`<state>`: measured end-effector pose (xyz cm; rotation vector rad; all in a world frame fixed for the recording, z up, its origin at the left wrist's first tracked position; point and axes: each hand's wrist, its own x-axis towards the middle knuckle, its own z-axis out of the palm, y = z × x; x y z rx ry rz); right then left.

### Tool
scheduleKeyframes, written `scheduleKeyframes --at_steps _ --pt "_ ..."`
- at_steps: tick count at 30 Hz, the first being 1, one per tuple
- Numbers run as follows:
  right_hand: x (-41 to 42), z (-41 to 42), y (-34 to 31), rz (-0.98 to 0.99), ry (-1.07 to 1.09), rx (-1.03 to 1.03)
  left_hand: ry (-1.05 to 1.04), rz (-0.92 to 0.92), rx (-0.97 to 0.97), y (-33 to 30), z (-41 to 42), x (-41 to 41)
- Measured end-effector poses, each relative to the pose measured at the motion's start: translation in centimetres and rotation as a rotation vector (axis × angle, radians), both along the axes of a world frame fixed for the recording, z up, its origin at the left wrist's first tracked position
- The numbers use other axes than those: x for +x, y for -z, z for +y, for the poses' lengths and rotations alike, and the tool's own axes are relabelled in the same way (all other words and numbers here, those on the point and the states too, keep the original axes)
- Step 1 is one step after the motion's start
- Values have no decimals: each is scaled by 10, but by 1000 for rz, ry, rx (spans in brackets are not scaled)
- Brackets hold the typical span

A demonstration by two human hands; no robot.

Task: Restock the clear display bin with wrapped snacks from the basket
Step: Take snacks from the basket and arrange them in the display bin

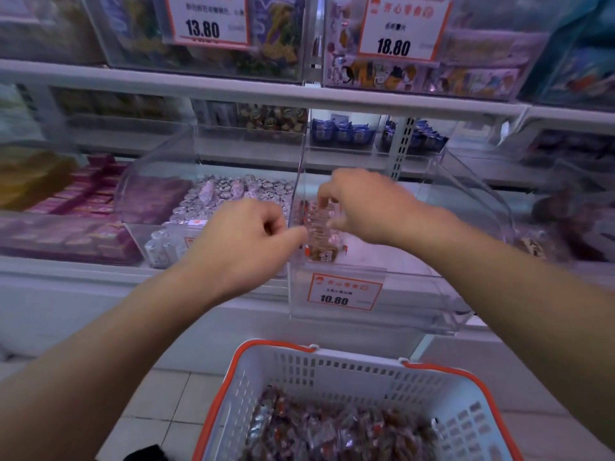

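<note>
- A glossy wrapped snack stack (321, 232) is pinched inside the clear bin (466, 207) by the right hand (366, 207).
- The left hand (246, 241) is curled at the stack's edge; its grip cannot be told.
- Crinkly snacks fill the slotted plastic basket (332, 367), cut off below.

your left hand (246, 237) and right hand (362, 207) reach into the clear display bin (466, 201), fingers curled on a row of wrapped snacks (321, 234) standing at its left wall. the bin's front carries a 10.80 price tag (342, 292). below, the white basket (332, 371) with orange rim holds more wrapped snacks.
</note>
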<state>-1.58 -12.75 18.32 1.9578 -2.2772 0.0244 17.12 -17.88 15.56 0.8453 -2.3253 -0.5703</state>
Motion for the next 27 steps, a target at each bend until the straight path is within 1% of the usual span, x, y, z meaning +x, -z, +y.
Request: scheduleKeyframes --at_steps 1,2,3,4,5,6,7,8,9,10,11,12,13,15,16,17,19,20,23,25,27 --pt "9 17 -4 -7 -12 -86 42 35 51 -3 3 3" --pt "16 37 -3 -38 -33 -202 123 23 125 -7 6 8" --pt "23 58 2 -87 -58 -329 220 -55 213 -9 10 13" --pt "29 81 13 -154 -79 -410 297 -185 297 -8 14 17" --pt "33 99 31 -237 -87 -417 338 -340 343 0 17 20" --pt "38 115 53 -346 -75 -319 347 -505 347 12 20 20" --pt "44 122 79 -469 -51 -131 336 -674 331 29 23 19" --pt "48 124 111 -573 -18 113 320 -830 313 51 28 15" --pt "52 125 148 -622 13 339 311 -957 306 77 36 12" --pt "56 128 187 -661 58 528 315 -1055 329 106 46 10" --pt "58 136 230 -701 113 669 327 -1131 365 135 58 10" --pt "59 151 270 -754 187 767 336 -1199 398 165 71 13" --pt "59 173 306 -804 302 822 347 -1254 415 192 85 16" --pt "60 217 360 -859 524 820 373 -1338 413 250 107 26" --pt "60 232 380 -852 604 821 370 -1370 423 274 116 34" --pt "62 240 391 -820 656 864 350 -1404 462 295 126 42" --pt "65 243 400 -794 635 958 310 -1429 536 325 141 51" --pt "66 242 402 -799 612 954 280 -1424 564 334 147 52" --pt "61 244 406 -840 608 862 152 -1387 531 351 155 50" --pt "59 244 410 -835 609 891 135 -1426 487 358 156 51" --pt "63 240 414 -815 612 918 141 -1439 482 363 154 53"
